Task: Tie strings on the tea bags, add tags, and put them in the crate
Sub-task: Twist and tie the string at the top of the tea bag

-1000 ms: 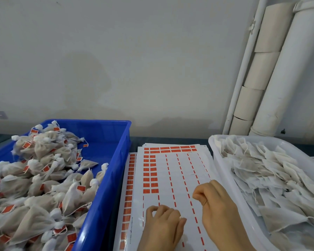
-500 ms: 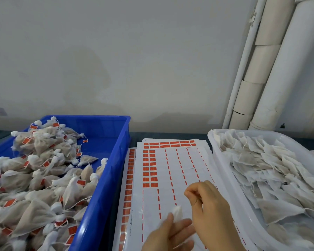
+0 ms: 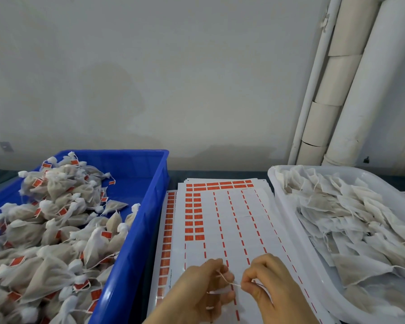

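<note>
On the left, the blue crate (image 3: 147, 206) holds a heap of tied tea bags (image 3: 56, 220) with red tags. On the right, a white tub (image 3: 285, 206) is full of flat, untied bags (image 3: 348, 218). Sticker sheets (image 3: 234, 220) lie between them. Over the near end of the sheets, the left hand (image 3: 204, 291) is curled around a string (image 3: 230, 282), and the right hand (image 3: 271, 284) pinches its other end. The left fist hides most of something white. Both wrists are cut off at the near edge.
</note>
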`<state>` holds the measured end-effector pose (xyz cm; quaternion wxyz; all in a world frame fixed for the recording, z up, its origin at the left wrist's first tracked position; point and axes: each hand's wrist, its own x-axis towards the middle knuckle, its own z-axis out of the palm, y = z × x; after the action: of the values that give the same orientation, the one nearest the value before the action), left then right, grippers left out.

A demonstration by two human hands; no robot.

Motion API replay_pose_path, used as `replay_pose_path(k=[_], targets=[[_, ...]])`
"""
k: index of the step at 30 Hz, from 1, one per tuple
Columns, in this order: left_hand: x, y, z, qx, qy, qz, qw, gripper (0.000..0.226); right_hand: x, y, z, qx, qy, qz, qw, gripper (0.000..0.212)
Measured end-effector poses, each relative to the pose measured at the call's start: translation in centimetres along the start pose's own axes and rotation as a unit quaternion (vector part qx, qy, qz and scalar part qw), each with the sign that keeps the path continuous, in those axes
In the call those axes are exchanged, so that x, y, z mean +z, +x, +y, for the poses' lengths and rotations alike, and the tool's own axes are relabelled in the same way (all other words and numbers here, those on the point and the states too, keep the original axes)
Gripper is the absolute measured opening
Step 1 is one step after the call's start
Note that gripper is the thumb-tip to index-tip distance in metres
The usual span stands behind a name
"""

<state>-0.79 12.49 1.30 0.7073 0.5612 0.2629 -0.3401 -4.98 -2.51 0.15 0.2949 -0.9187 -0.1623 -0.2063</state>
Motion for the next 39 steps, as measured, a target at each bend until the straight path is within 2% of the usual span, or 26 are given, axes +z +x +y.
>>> replay_pose_path(k=[2, 3, 6, 8, 11, 13, 14, 16, 18, 19, 21, 24, 25, 27, 30, 35, 37, 39], targets=[[-0.2, 0.7, 0.3, 0.044, 0.123, 0.053, 0.990, 0.022, 0.0, 0.2, 0.7, 0.033, 0.043, -0.070, 0.996, 0.006], [-0.5, 1.0, 0.5, 0.069, 0.174, 0.065, 0.980, 0.020, 0.0, 0.4, 1.0, 0.044, 0.049, -0.092, 0.994, 0.006], [-1.4, 1.8, 0.9, 0.102, 0.244, 0.061, 0.963, 0.017, 0.0, 1.3, 1.1, 0.067, 0.029, -0.170, 0.983, 0.003], [-1.6, 1.4, 1.3, 0.080, 0.203, 0.029, 0.975, 0.018, 0.2, 1.9, 1.2, 0.063, 0.043, -0.229, 0.970, 0.011], [-1.9, 0.9, 1.6, 0.025, 0.012, -0.062, 0.998, 0.022, 0.2, 2.6, 1.4, 0.042, 0.057, -0.275, 0.959, 0.017], [-2.0, 0.7, 1.6, -0.006, -0.109, -0.109, 0.988, 0.019, 0.2, 2.8, 1.5, 0.027, 0.069, -0.284, 0.956, 0.020], [-1.9, 0.7, 1.5, -0.007, -0.121, -0.114, 0.986, 0.018, 0.2, 2.9, 1.6, 0.024, 0.079, -0.288, 0.954, 0.021], [-1.7, 0.9, 1.0, 0.008, -0.050, -0.088, 0.995, 0.023, 0.0, 2.9, 1.8, 0.024, 0.098, -0.293, 0.951, 0.023], [-1.1, 0.7, 0.8, 0.039, 0.107, -0.032, 0.993, 0.026, -0.2, 2.9, 1.9, 0.033, 0.108, -0.297, 0.948, 0.020], [-0.9, 0.5, 0.8, 0.055, 0.196, -0.015, 0.979, 0.024, -0.1, 3.0, 2.1, 0.035, 0.111, -0.298, 0.947, 0.019], [-0.7, 0.3, 0.6, 0.087, 0.363, -0.004, 0.928, 0.019, 0.1, 3.1, 2.1, 0.031, 0.112, -0.310, 0.944, 0.017], [-1.0, 0.3, 0.1, 0.153, 0.503, -0.022, 0.850, 0.019, 0.6, 3.0, 1.9, 0.035, 0.138, -0.328, 0.934, 0.020], [-1.0, 0.3, 0.1, 0.170, 0.518, -0.020, 0.838, 0.016, 0.7, 3.0, 1.7, 0.043, 0.150, -0.330, 0.931, 0.024], [-1.0, 0.2, 0.1, 0.182, 0.513, -0.016, 0.839, 0.007, 0.7, 2.8, 1.5, 0.069, 0.176, -0.320, 0.928, 0.029], [-1.2, 0.9, 0.0, 0.210, 0.525, 0.011, 0.825, 0.018, 0.3, 2.7, 1.1, 0.096, 0.186, -0.298, 0.931, 0.023], [-1.1, 1.8, -0.7, 0.314, 0.452, 0.153, 0.821, 0.017, 0.3, 2.3, 0.1, 0.131, 0.150, -0.230, 0.953, 0.023], [-0.7, 1.9, -1.2, 0.354, 0.383, 0.224, 0.823, 0.019, 0.4, 2.3, -0.3, 0.113, 0.133, -0.188, 0.967, 0.022], [-0.5, 2.0, -1.5, 0.356, 0.329, 0.263, 0.834, 0.022, 1.0, 2.0, -0.4, 0.057, 0.064, -0.150, 0.985, 0.016]])
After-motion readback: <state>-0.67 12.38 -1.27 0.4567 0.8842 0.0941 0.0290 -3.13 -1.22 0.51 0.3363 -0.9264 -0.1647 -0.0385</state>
